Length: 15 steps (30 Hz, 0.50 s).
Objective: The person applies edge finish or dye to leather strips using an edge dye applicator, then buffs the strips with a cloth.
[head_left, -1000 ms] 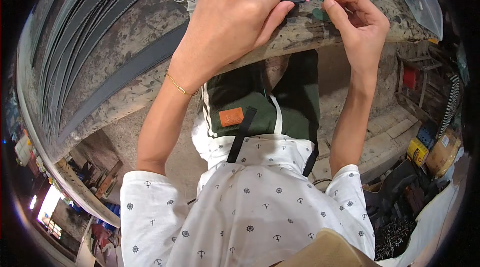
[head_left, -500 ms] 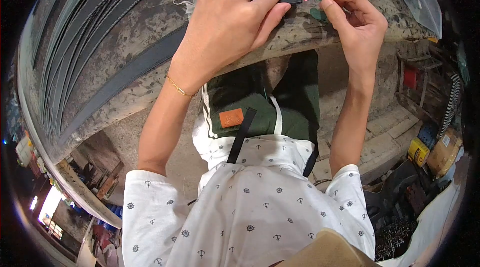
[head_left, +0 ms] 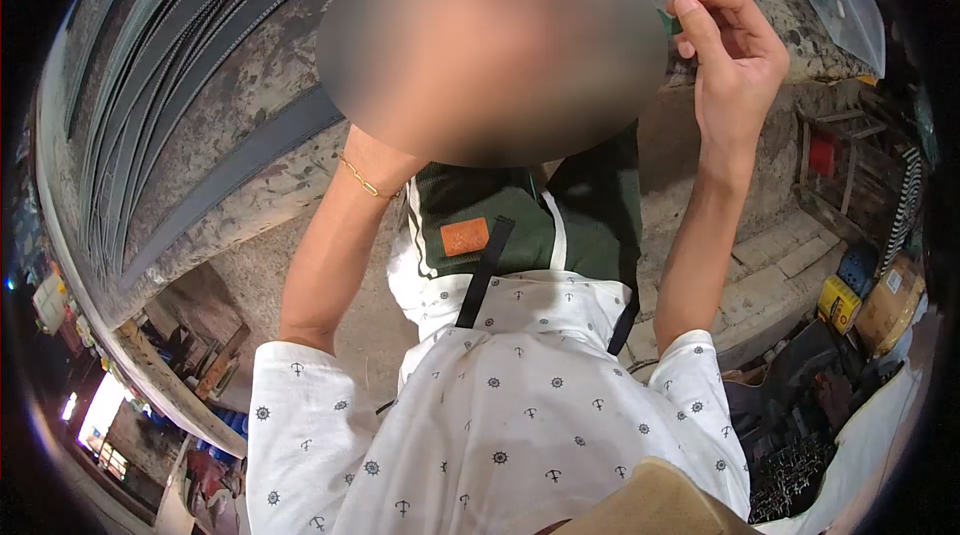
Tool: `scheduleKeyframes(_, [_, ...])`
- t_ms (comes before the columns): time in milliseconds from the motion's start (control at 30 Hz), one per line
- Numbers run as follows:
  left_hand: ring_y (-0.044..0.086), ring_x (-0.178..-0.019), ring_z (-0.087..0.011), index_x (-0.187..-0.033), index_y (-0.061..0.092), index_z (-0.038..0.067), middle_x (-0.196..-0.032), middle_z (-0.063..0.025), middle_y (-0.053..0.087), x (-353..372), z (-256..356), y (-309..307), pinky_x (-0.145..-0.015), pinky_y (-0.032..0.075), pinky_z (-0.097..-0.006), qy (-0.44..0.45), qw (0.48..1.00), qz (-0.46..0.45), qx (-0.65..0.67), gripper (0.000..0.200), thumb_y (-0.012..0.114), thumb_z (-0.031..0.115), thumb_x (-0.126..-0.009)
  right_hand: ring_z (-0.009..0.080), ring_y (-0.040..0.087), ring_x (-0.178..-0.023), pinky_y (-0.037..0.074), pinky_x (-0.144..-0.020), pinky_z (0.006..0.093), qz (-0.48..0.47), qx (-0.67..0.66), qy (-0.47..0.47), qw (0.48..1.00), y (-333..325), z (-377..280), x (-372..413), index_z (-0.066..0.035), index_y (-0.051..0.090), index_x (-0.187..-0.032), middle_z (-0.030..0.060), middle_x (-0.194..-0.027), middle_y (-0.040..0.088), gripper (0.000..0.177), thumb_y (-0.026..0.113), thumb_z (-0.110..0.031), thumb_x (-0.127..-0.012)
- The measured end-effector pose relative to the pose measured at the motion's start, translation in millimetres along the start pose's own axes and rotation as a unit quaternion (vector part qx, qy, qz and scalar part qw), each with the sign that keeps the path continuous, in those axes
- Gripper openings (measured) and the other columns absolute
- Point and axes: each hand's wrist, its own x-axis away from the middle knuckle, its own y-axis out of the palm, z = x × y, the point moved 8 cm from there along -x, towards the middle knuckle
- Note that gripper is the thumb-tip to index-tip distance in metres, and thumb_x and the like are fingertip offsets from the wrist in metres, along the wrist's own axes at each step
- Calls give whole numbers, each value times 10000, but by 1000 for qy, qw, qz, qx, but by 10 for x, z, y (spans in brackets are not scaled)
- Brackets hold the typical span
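Note:
My right hand (head_left: 738,40) is at the bench's upper right, thumb and index finger pinched on a small dark green thing with rounded edges (head_left: 662,7). A tiny pink spot shows at its far end. What kind of thing it is, I cannot make out. A large blurred patch covers my left hand (head_left: 455,45) and whatever lies under it; only the wrist with a gold chain bracelet (head_left: 362,175) comes out below. One dark grey strap (head_left: 240,157) runs along the bench edge and disappears into the blur beside my left hand.
Several long dark stitched straps (head_left: 165,65) lie curved across the left of the stained workbench (head_left: 275,200). At the upper right stands a clear plastic container (head_left: 835,0). Below right are a stool-like frame (head_left: 845,160), a yellow box (head_left: 838,303) and a cardboard box (head_left: 893,305).
My right hand has shifted slightly right, with the green thing still pinched. My left wrist sits a little lower. The left hand and the dark strap end beside it are now blurred out.

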Motion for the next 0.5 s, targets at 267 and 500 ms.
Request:
scheduleKeyframes(267, [564,-998,-359,-1043,672,7,-1038,-156,596,114,-303,-11,-860,466,-441,-113,993,8,40,224,684,10,-819,130,652,-813,459,-632,266,102,-129,8,986,-199,58,-15,29,698,-1081,80,-958,685,155,670,-9,-933])
scheduleKeyframes(500, [610,-1042,-311,-1073,700,71,-1146,-124,635,12,116,310,-877,520,-403,64,997,2,41,253,732,59,-823,167,601,-892,491,-796,343,157,-293,29,943,-359,140,-50,24,612,-1125,105,-987,651,193,622,-68,-956])
